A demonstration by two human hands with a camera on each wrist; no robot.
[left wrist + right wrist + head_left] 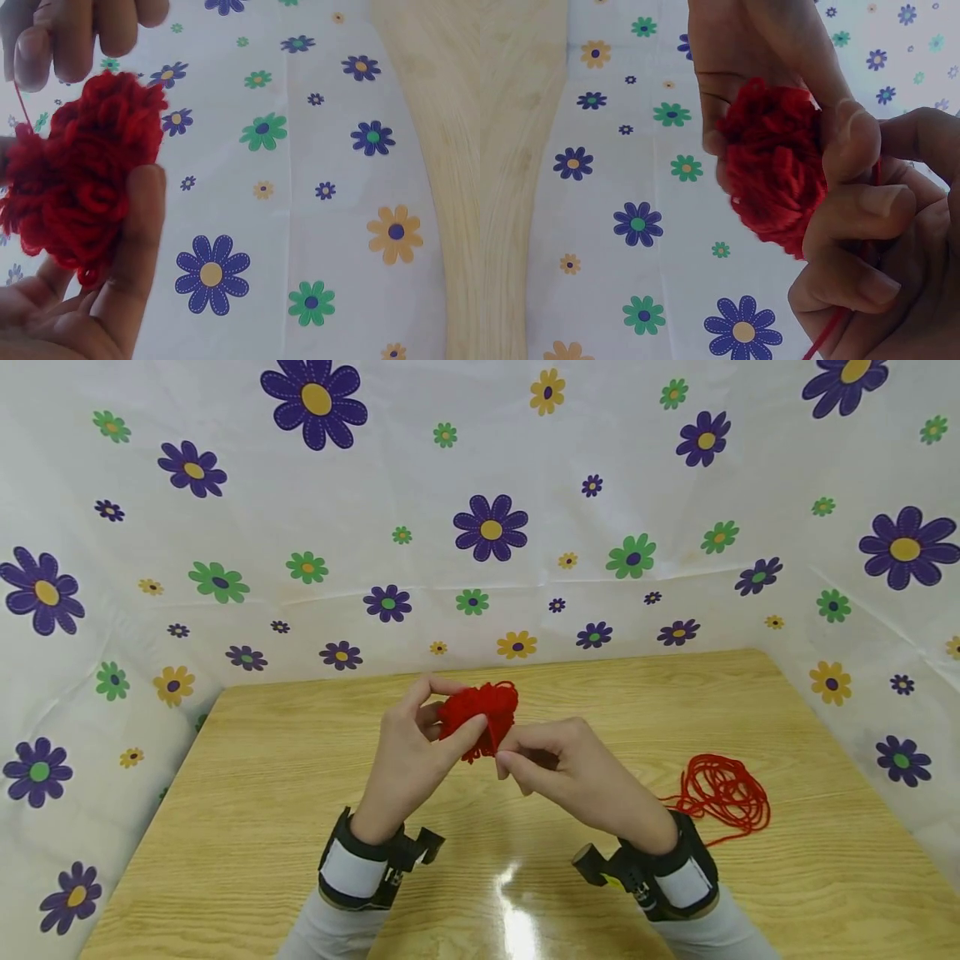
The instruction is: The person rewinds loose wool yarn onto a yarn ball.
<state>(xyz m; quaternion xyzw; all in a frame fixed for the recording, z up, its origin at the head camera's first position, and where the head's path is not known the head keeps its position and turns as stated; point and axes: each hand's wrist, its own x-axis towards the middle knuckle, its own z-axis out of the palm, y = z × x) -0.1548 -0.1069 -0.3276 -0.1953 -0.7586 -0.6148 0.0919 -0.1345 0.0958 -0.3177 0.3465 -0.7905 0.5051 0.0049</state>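
Note:
A looped bundle of red yarn point(480, 706) is held up over the wooden table in my left hand point(411, 747). The thumb lies across its near side and the other fingers go behind it. In the left wrist view the yarn bundle point(90, 172) shows many small loops. My right hand point(573, 768) pinches a single strand at the bundle's right edge. In the right wrist view that strand point(826, 334) runs down out of the curled right fingers point(862, 214). The bundle's far side is partly hidden by the left fingers.
A loose coil of red yarn point(723, 797) lies on the wooden table point(285, 802), right of my right forearm. A white cloth point(420, 468) with printed flowers hangs behind the table and along both sides. Each wrist wears a black strap with a small camera.

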